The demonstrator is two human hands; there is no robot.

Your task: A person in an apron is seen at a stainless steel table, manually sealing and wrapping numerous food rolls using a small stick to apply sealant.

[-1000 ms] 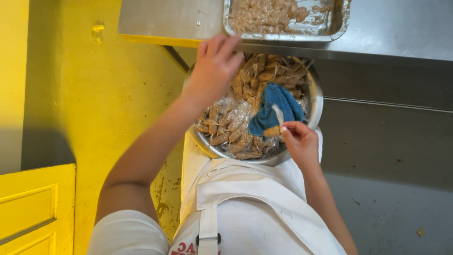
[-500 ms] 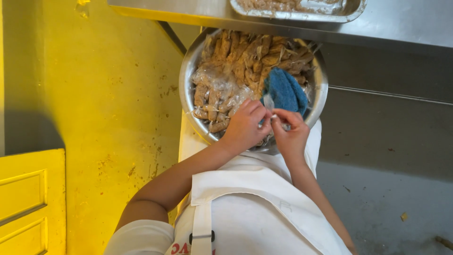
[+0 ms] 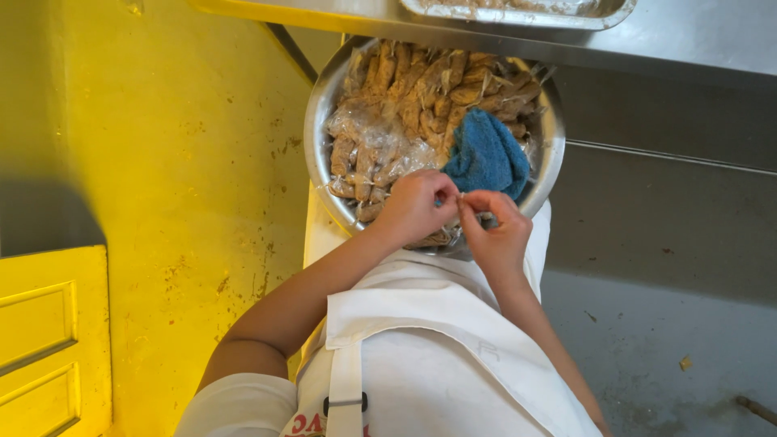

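Head view: my left hand (image 3: 417, 206) and right hand (image 3: 494, 231) are meeting fingertip to fingertip, pinching a small clear packet (image 3: 450, 200) over the near rim of the metal bowl (image 3: 317, 121), beside the blue cloth (image 3: 487, 158) lying on brown wrapped snacks (image 3: 421, 81).

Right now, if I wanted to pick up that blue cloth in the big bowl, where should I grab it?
Probably pinch the blue cloth at its bunched-up top, coming straight down from above. It lies crumpled on the wrapped snacks by the bowl's right rim, so its raised folds are free and nothing covers them.
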